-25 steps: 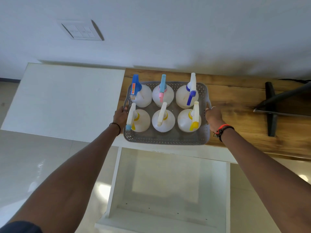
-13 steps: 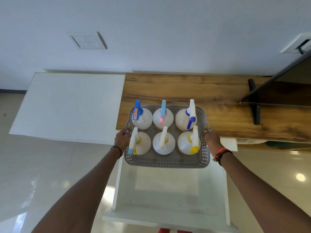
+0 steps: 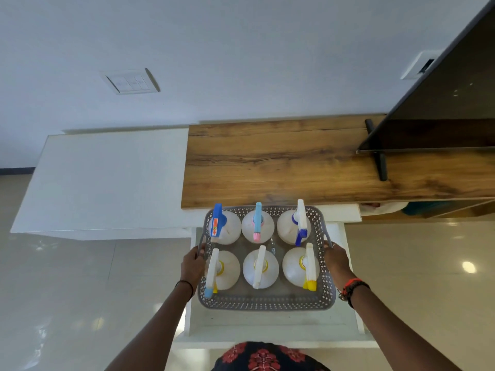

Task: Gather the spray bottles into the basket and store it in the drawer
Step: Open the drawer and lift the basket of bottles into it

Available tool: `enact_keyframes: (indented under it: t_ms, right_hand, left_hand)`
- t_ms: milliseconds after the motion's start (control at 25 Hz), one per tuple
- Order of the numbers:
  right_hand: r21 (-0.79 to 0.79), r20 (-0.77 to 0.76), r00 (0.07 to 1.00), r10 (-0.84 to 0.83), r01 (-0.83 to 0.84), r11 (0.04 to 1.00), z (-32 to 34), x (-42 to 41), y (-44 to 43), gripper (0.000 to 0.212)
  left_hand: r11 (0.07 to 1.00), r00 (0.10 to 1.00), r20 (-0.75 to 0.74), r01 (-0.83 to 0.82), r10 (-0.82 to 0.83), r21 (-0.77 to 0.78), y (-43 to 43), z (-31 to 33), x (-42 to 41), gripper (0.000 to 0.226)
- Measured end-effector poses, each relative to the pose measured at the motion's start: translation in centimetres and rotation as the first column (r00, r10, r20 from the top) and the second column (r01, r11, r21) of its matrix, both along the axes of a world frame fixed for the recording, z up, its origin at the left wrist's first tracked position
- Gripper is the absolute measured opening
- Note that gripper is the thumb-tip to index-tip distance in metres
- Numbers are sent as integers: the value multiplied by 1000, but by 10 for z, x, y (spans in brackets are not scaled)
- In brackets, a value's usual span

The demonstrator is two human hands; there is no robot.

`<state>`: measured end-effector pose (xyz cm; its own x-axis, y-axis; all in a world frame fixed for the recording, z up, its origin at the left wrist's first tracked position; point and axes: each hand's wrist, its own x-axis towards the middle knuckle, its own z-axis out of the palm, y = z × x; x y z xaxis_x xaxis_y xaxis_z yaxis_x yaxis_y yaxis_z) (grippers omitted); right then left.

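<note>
- Where the white cabinet top [image 3: 107, 180] fills the left of the view, a wall switch plate [image 3: 130, 82] sits above it on the pale wall.
- Left hand [image 3: 192, 266] — fingers curled around the left handle of the grey perforated basket [image 3: 265, 302], a dark band on the wrist.
- Basket held over the open white drawer [image 3: 270, 332], just in front of the wooden countertop [image 3: 281, 162]; whether its base touches the drawer floor cannot be told.
- Six white spray bottles stand upright inside, in two rows of three: far row has a blue-trigger bottle [image 3: 220, 226], a light-blue-and-pink one [image 3: 257, 223], a white-and-dark-blue one [image 3: 299, 223]; near row has a blue-tipped one [image 3: 214, 271], an all-white-trigger one [image 3: 259, 267], a yellow-tipped one [image 3: 308, 266].
- Right hand [image 3: 336, 259] — fingers wrapped on the right handle, red and black bracelets [image 3: 353, 287] on the wrist.
- Dark television screen [image 3: 450, 103] on a black stand foot [image 3: 377, 153] at the far right.
</note>
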<state>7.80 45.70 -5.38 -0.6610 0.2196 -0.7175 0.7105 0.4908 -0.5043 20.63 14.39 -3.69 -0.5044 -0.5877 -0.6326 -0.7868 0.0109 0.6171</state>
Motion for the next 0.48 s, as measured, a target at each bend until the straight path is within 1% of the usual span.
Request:
enact_keyframes:
  t_ms: [320, 480]
  right_hand:
    - [6, 33, 997, -65, 65, 998, -22, 66, 32, 36]
    - [-10, 55, 994, -90, 91, 996, -39, 86, 46, 36]
  left_hand:
    - [1000, 999, 35, 30, -30, 9, 32, -22, 49, 32]
    - [999, 999, 47, 13, -16, 51, 48, -42, 72, 32]
